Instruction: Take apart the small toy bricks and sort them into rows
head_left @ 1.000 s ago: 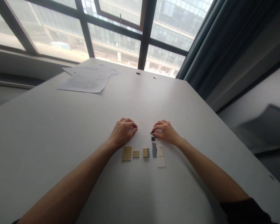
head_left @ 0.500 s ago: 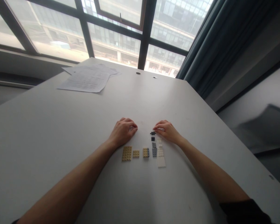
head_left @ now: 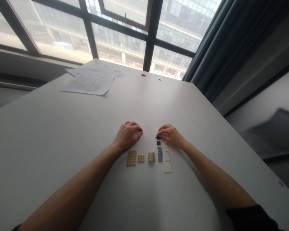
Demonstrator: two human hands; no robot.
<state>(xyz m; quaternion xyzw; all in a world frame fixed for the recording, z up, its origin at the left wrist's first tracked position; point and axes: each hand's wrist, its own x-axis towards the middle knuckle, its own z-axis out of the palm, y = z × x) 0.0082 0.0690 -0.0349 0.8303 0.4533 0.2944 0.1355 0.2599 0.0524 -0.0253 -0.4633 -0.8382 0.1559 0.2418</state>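
A row of small building-brick plates lies on the white table (head_left: pixel 62 134) in front of me: a large tan plate (head_left: pixel 131 158), a smaller tan plate (head_left: pixel 141 158), a tan and grey piece (head_left: pixel 151 157), a grey plate (head_left: pixel 160 156) and a white plate (head_left: pixel 166 162). Two tiny dark pieces (head_left: pixel 158 140) lie just beyond the grey plate. My right hand (head_left: pixel 170 135) rests on the table with its fingertips on the farther dark piece. My left hand (head_left: pixel 127 134) lies curled on the table beyond the tan plates, holding nothing I can see.
Several printed paper sheets (head_left: pixel 91 80) lie at the far left of the table. Two cable holes (head_left: pixel 143 75) sit near the far edge by the window. A dark curtain (head_left: pixel 221 48) hangs at the right, past the table's right edge.
My right hand's fingertips have shifted slightly over the small dark piece. The left hand and the plates stay where they were.
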